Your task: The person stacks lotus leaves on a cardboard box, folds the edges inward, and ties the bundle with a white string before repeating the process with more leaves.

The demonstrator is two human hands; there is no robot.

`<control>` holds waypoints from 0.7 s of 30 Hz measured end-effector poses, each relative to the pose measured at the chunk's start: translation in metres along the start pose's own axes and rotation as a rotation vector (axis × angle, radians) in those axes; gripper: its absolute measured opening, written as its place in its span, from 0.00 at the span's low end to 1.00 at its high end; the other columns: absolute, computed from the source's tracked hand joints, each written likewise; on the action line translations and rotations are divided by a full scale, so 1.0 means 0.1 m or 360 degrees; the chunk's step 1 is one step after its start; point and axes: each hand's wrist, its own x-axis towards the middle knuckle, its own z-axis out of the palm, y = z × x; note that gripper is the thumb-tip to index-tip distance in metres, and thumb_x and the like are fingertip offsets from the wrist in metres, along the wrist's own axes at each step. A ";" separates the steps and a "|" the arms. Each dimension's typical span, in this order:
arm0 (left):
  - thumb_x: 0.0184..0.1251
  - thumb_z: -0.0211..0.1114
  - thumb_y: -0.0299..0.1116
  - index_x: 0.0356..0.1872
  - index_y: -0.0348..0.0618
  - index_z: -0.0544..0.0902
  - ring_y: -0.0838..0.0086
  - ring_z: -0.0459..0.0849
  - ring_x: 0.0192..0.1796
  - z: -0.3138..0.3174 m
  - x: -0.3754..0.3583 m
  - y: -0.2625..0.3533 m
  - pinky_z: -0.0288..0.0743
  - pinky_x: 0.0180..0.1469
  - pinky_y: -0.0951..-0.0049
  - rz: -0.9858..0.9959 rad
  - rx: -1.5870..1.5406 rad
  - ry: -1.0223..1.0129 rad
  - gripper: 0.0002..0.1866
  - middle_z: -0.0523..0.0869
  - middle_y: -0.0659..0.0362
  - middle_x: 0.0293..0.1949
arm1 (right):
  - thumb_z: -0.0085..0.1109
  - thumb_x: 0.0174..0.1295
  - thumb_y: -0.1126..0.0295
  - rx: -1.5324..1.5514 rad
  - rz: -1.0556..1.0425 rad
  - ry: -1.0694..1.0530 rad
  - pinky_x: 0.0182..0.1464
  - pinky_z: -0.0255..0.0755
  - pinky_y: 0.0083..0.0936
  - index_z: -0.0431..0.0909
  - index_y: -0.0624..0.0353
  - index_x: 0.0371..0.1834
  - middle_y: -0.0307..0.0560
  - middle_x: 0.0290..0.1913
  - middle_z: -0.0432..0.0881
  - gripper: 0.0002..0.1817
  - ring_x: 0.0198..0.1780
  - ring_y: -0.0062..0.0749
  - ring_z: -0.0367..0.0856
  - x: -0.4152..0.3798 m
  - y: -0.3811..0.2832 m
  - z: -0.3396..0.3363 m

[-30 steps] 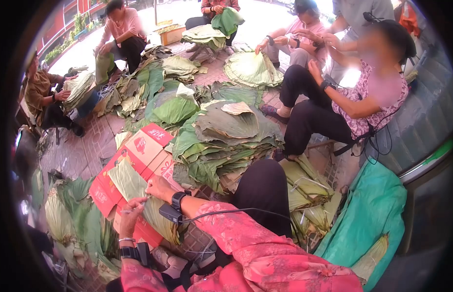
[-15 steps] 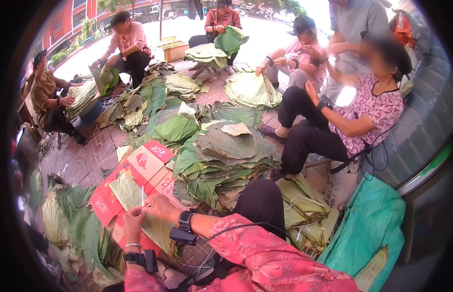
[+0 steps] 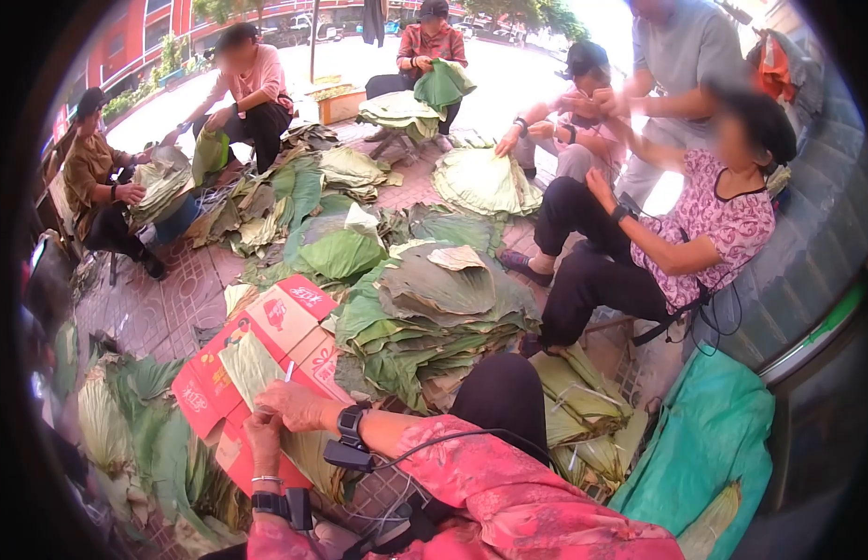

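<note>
A folded, pale green leaf bundle (image 3: 251, 366) slants across a flattened red cardboard box (image 3: 283, 322). My right hand (image 3: 298, 404) is closed at the middle of the bundle, with a thin white strip (image 3: 289, 371) sticking up from its fingers. Just below and touching it, my left hand (image 3: 263, 439) is closed on the same bundle; its fingertips are partly hidden. The lower end of the bundle fans out beneath my right wrist.
A large stack of leaves (image 3: 434, 313) lies ahead. Tied bundles (image 3: 588, 411) and a green sack (image 3: 700, 439) are at the right, more leaves (image 3: 145, 420) at the left. Several people sit around; one person (image 3: 690, 56) stands at the back right.
Both my hands have shifted slightly down along the bundle and closer together. The white strip has moved a little right and shows shorter. At the far left, a co-worker's hand has reached toward the leaves.
</note>
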 end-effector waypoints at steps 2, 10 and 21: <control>0.56 0.61 0.22 0.32 0.33 0.81 0.83 0.78 0.30 0.01 -0.02 0.05 0.71 0.34 0.81 0.0006 -0.0039 -0.0019 0.04 0.83 0.61 0.29 | 0.52 0.41 0.79 -0.0064 0.0150 -0.0333 0.39 0.69 0.37 0.72 0.57 0.28 0.47 0.27 0.75 0.09 0.34 0.48 0.73 -0.01 -0.05 -0.08; 0.55 0.61 0.21 0.32 0.30 0.81 0.81 0.79 0.28 0.11 -0.06 0.24 0.72 0.33 0.82 -0.0080 -0.0069 0.0119 0.05 0.83 0.60 0.28 | 0.54 0.43 0.69 -0.0345 0.0581 -0.0438 0.32 0.70 0.43 0.76 0.60 0.21 0.55 0.26 0.78 0.06 0.32 0.52 0.78 -0.05 0.11 -0.05; 0.46 0.64 0.19 0.28 0.33 0.81 0.81 0.78 0.25 0.02 -0.01 0.36 0.71 0.28 0.83 -0.0300 0.0074 -0.0035 0.06 0.82 0.60 0.24 | 0.55 0.38 0.68 0.0009 0.0856 -0.0247 0.30 0.70 0.39 0.81 0.58 0.19 0.57 0.21 0.78 0.08 0.27 0.50 0.78 -0.21 0.01 -0.06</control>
